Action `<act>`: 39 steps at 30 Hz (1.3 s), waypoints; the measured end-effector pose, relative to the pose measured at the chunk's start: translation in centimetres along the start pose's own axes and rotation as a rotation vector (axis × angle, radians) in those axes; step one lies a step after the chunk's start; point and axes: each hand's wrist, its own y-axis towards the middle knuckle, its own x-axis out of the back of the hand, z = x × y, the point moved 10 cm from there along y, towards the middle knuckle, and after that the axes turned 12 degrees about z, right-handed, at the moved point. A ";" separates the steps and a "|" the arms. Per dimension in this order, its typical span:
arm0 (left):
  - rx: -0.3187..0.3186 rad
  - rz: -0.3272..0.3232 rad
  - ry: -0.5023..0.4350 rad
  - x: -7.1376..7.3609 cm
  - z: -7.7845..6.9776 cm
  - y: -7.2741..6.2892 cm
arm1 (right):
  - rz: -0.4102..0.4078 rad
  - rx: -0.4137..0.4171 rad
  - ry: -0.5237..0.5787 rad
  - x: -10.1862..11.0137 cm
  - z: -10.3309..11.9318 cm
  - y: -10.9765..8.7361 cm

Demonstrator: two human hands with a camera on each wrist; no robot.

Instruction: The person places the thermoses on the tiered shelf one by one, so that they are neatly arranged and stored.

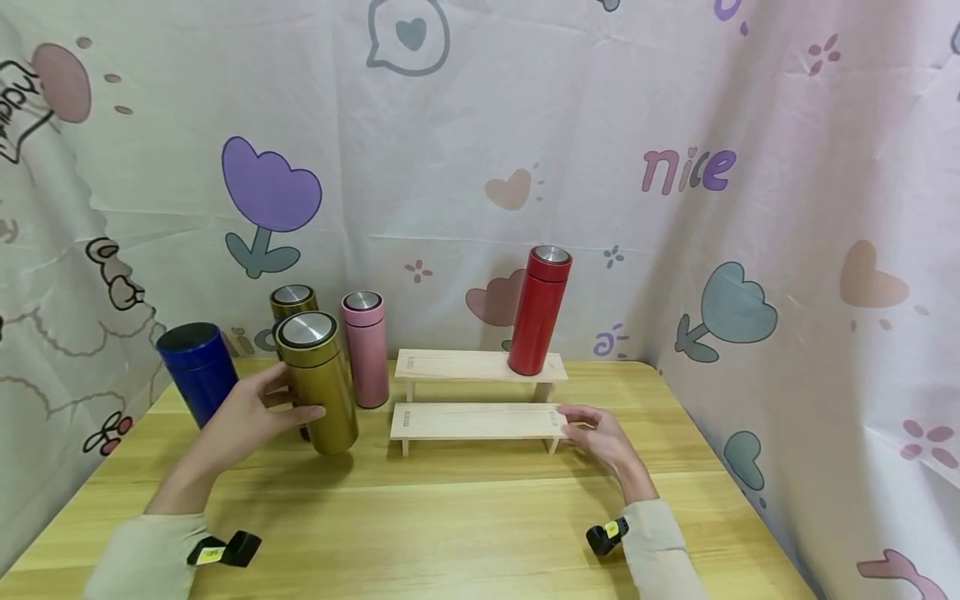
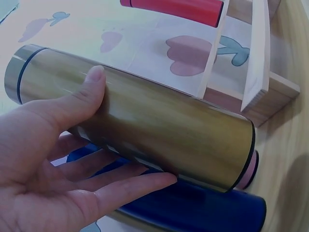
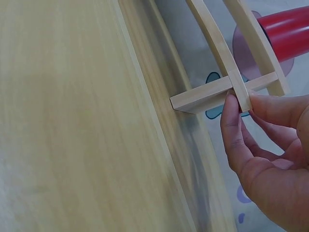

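In the head view my left hand (image 1: 251,410) grips a gold thermos bottle (image 1: 324,392) around its side. The thumb (image 2: 89,89) lies along the bottle and the other fingers are behind it. Whether its base touches the table, I cannot tell. To the right, my right hand (image 1: 602,437) pinches the right end of the lower, front wooden riser shelf (image 1: 476,422), thumb and fingers on its edge in the right wrist view. Behind it, a red thermos bottle (image 1: 542,312) stands near the right end of the upper wooden shelf (image 1: 450,364).
A blue bottle (image 1: 198,371) stands left of my left hand. Behind the held bottle are a second gold bottle (image 1: 291,298), partly hidden, and a pink bottle (image 1: 365,350). A patterned curtain (image 1: 450,125) hangs behind the wooden table (image 1: 450,533).
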 end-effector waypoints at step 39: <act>-0.024 0.019 -0.054 -1.3 -4.1 3.2 | 0.083 0.051 -0.083 -0.1 0.7 0.3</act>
